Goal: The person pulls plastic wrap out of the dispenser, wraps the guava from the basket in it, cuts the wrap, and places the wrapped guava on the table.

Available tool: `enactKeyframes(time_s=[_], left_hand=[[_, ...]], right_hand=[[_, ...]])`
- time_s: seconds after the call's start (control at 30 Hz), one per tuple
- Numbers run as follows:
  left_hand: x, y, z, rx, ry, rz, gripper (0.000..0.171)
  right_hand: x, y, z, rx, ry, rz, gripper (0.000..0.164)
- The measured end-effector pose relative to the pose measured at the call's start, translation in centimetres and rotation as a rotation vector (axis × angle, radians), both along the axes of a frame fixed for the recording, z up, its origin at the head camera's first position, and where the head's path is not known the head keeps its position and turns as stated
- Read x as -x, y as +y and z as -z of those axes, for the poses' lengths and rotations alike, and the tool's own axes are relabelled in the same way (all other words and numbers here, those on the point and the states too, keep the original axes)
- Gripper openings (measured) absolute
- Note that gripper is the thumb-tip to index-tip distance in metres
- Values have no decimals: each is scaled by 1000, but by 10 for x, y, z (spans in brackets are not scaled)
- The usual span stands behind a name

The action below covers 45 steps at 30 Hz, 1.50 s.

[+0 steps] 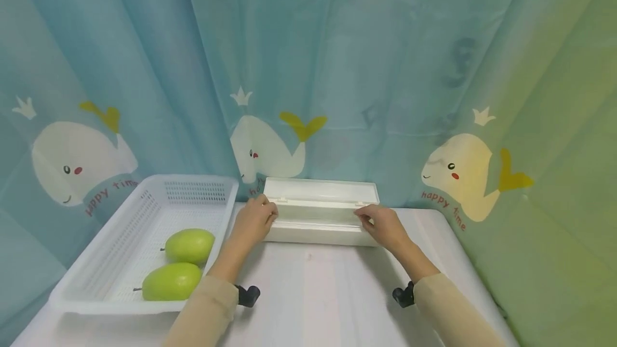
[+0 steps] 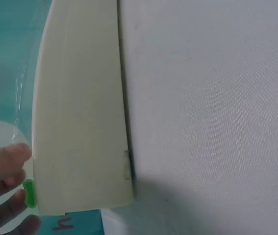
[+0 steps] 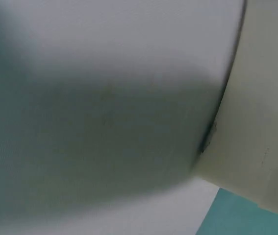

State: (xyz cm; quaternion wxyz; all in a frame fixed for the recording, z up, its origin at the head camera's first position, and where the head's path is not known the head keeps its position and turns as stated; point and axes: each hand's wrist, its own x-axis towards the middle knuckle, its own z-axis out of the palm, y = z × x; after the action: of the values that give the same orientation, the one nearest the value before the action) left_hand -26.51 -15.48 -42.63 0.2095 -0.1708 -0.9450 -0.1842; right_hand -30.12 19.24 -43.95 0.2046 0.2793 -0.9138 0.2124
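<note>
A long white cling film box (image 1: pixel 318 235) sits at the back of the table, its hinged lid (image 1: pixel 322 190) raised toward the curtain. My left hand (image 1: pixel 255 218) is at the box's left end, thumb and fingertips bent together over its top. At the right end, my right hand (image 1: pixel 383 224) pinches with thumb and forefinger. A shiny creased streak of clear film (image 2: pixel 19 88) runs up from the left thumb in the left wrist view. Below that thumb a green slider (image 2: pixel 29 193) shows at the box's edge. Almost all of the right hand is outside the right wrist view.
To the left stands a white plastic basket (image 1: pixel 115 308) with two green mangoes (image 1: pixel 189 246) in it, close beside the left forearm. A blue-green curtain (image 1: pixel 337 68) printed with whales hangs right behind the box. White cloth covers the table (image 1: pixel 308 293).
</note>
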Motion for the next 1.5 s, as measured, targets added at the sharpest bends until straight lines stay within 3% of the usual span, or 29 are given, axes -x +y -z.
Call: enactKeyframes(time_s=[0.27, 0.4, 0.53, 0.6, 0.7, 0.87, 1.17, 1.33, 1.5], left_hand=[[4, 1, -5, 20, -52, -29, 5], [4, 3, -6, 9, -69, -31, 5], [2, 5, -10, -18, -54, -36, 5], [2, 5, -11, -29, -50, -37, 5], [3, 5, -12, -35, -43, -37, 6], [6, 4, -11, -56, -47, -38, 6], [6, 4, -12, -120, -7, -40, 6], [5, 5, -17, -148, 46, -32, 5], [4, 4, -23, -154, 41, -25, 7]], right_hand=[[0, -3, -5, -27, 46, 52, 21], [1, 0, -8, -115, 62, 85, 26], [2, 3, -13, -174, 99, 82, 21], [2, 3, -15, -156, 82, 80, 13], [2, 2, -18, -51, -33, 93, 7], [4, 1, -17, 107, -194, 127, 8], [5, 9, -16, 144, -148, 114, 9], [4, 12, -21, 138, -95, 89, 9], [6, 14, -28, 137, -79, 89, 9]])
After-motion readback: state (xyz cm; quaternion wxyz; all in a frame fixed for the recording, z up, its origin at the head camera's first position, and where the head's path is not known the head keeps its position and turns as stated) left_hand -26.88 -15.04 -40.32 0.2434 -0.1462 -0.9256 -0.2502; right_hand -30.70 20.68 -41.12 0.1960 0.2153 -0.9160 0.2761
